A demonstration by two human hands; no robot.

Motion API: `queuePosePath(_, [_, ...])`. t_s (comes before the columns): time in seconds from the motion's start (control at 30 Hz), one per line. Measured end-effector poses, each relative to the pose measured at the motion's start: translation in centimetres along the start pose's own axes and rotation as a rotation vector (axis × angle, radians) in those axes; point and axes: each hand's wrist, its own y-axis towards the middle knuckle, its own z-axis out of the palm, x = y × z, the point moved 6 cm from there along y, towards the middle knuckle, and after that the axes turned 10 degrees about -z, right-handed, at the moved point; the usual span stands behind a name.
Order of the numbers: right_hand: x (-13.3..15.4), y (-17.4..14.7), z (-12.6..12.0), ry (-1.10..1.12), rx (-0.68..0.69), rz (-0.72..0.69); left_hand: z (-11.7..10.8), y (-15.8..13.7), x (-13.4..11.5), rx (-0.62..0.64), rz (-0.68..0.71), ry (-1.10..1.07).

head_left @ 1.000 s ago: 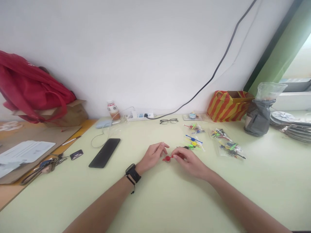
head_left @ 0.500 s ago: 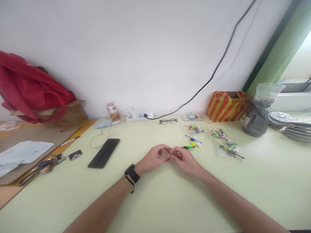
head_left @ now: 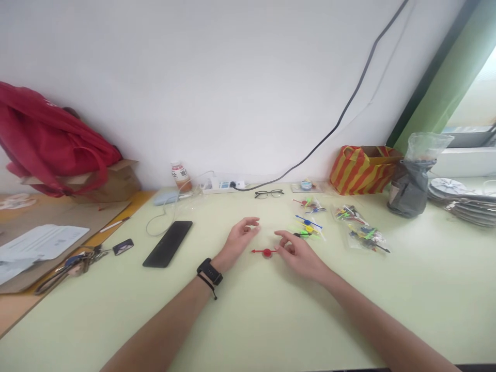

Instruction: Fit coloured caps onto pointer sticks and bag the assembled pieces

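Observation:
A red plastic spinner arrow (head_left: 267, 253) with a round centre lies on the pale green table, its pointed end to the left. My left hand (head_left: 239, 240) is above and left of the arrow, fingers apart and holding nothing. At the arrow's right end is my right hand (head_left: 298, 254), its index finger raised and its thumb close to the tail; whether it touches the arrow I cannot tell. Just beyond the right hand lie blue, yellow, green and black spinner arrows (head_left: 308, 225).
Clear bags of coloured pieces (head_left: 366, 237) lie to the right. Glasses (head_left: 268, 194) and a power strip (head_left: 222, 187) are along the wall. A black phone (head_left: 168, 244) lies at left. A striped bag (head_left: 362, 170) and stacked discs (head_left: 473, 206) stand at the back right.
My hands, which were together around the red piece, have come apart. My left hand has moved left, and the red spinner arrow now shows on the table between them.

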Motion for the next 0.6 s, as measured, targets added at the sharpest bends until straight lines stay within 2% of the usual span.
queuePosePath(0.13, [0.3,-0.4,-0.7,-0.003,-0.089,0.026,-0.8,0.8,1.0,-0.098,-0.074,-0.151])
queuePosePath(0.27, [1.3,-0.3,-1.1,-0.005,-0.013,-0.041,-0.6,0.5,0.7,-0.108,-0.078,-0.083])
queuePosePath(0.33, [1.5,0.1,-2.5,-0.063,-0.087,-0.1,-0.2,0.0,0.0,-0.081,-0.039,-0.015])
queuePosePath(0.47, [1.1,0.2,-7.1,-0.465,-0.407,-0.24,1.4,-1.8,-1.7,0.038,0.116,0.236])
queuePosePath(0.53, [-0.2,0.2,-8.3,-0.641,-0.429,-0.228,2.4,-2.8,-2.4,0.109,0.217,0.366])
queuePosePath(0.6, [-1.8,0.2,-8.6,-0.754,-0.376,-0.168,3.3,-3.6,-2.8,0.188,0.311,0.477])
